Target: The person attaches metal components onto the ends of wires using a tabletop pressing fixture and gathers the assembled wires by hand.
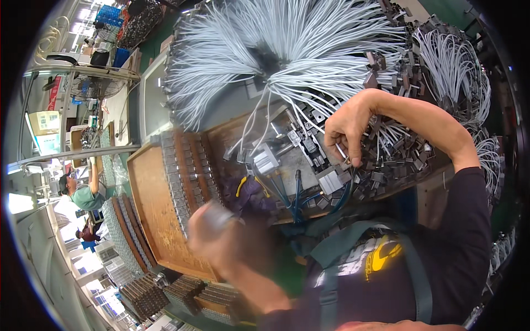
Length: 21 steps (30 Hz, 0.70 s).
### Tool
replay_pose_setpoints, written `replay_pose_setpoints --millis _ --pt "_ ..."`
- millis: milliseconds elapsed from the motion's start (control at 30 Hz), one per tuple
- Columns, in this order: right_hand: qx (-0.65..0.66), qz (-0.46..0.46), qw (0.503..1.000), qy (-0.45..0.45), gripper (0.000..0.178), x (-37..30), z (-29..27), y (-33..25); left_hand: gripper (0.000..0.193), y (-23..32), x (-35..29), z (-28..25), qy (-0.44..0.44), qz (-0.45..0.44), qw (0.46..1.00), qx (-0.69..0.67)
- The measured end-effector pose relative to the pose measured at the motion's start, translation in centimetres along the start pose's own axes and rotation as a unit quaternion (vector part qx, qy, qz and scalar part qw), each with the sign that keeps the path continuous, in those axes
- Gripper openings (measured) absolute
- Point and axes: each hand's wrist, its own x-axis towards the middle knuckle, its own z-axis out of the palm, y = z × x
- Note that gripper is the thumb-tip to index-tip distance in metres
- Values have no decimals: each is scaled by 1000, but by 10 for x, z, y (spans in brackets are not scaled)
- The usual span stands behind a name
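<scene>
My left hand (212,237) is smeared by motion over the wooden tray's right side. Its fingers are closed round a small grey metal block (220,216), whose exact kind is blurred. Bent at the wrist, my right hand (349,127) pinches what looks like a white cable (342,151) just right of a metal clamping fixture (307,144). One silvery block-shaped cylinder (265,160) sits left of that fixture and another (330,182) below it, with blue air hoses (298,190) running towards me. A purple cloth or glove (251,198) with a yellow-handled tool (241,186) lies nearby.
A large fan of white cables (314,38) spreads over the bench's back. Many dark metal connector pieces (381,179) are heaped at right. Rows of metal pieces (187,171) fill part of the wooden tray (149,201). Stacked trays (143,298) stand lower left; other people work far left.
</scene>
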Motion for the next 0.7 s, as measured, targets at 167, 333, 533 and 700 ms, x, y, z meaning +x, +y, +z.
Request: replay_pose_setpoints --millis 167,333,533,700 --pt "-23 3 999 26 42 -7 -3 -3 58 12 4 171 -360 220 905 -55" --pt "-10 13 999 46 45 -23 -4 2 59 11 20 198 -450 133 873 -129" --pt "-133 -22 976 172 45 -9 17 3 49 25 51 125 -234 324 890 218" --pt "-340 -41 845 410 42 17 57 -19 54 5 1 131 -408 115 905 10"
